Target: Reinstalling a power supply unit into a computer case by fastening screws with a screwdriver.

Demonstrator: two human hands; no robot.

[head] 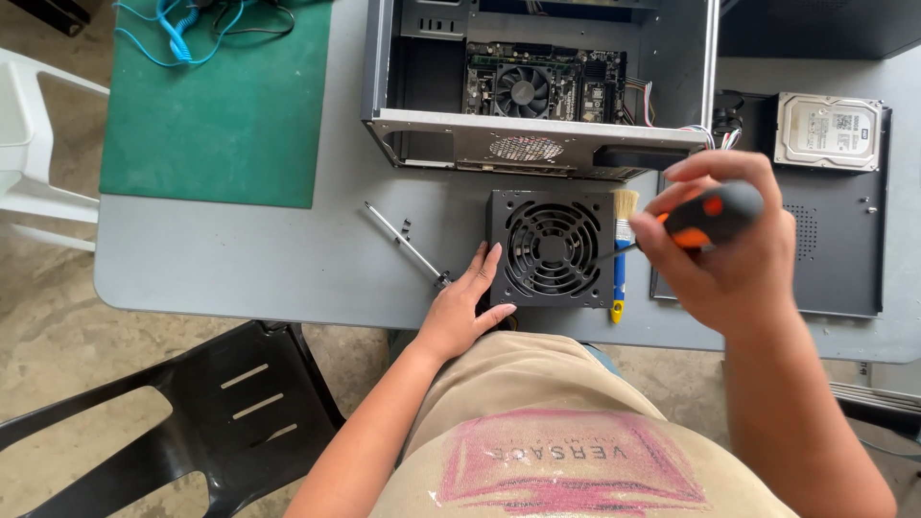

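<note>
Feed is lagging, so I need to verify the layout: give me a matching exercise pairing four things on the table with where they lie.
1 power supply
2 brush
3 hard drive
4 green mat

A on the dark side panel, far right
B under the left hand's fingers
C far left of the table
D along the power supply's right edge

Pairs: 1-B, 2-D, 3-A, 4-C

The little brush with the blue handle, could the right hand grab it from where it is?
Probably yes. The brush lies open on the table right beside the black fan box, just under the right hand. But that hand's fingers are wrapped around a screwdriver, so it would need to put that down first.
</note>
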